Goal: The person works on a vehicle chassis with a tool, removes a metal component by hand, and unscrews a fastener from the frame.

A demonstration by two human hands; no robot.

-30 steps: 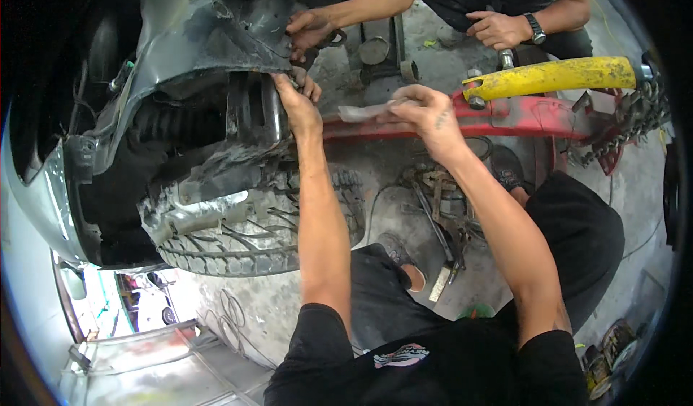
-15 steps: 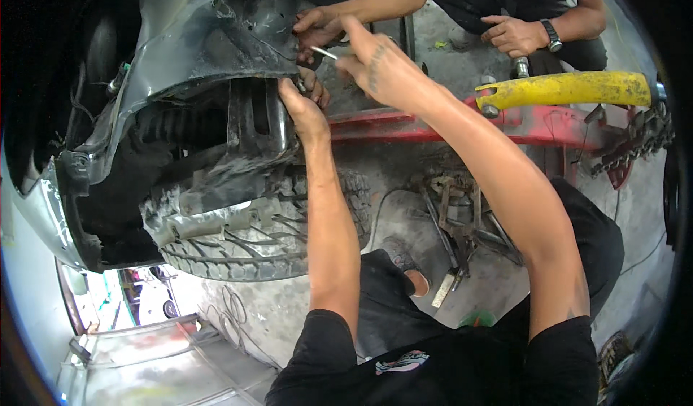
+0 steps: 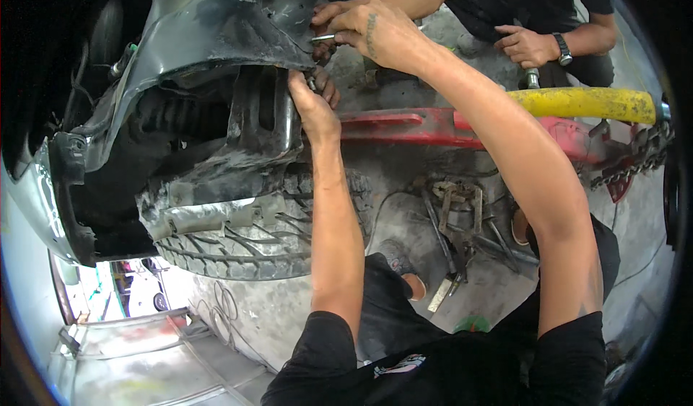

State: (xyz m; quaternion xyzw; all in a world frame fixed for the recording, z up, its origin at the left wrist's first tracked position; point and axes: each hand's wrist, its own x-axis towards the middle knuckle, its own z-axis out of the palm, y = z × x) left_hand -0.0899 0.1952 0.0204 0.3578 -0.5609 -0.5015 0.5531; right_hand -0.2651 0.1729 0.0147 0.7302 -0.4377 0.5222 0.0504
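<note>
Grey curved metal body panel [image 3: 202, 38], one, at upper left; right hand [image 3: 372, 34], at the end of a reaching, elbow-bent arm, pinches one slim silver rod [image 3: 324, 38], its tip near the panel's right edge; left hand [image 3: 316, 101], forearm almost straight, has fingers curled at the panel's lower corner, contents unclear; also counted: one black treaded tyre [image 3: 238, 258], one red steel beam [image 3: 404, 127], one yellow rounded bar [image 3: 592, 104], two co-worker's hands [image 3: 530, 46].
</note>
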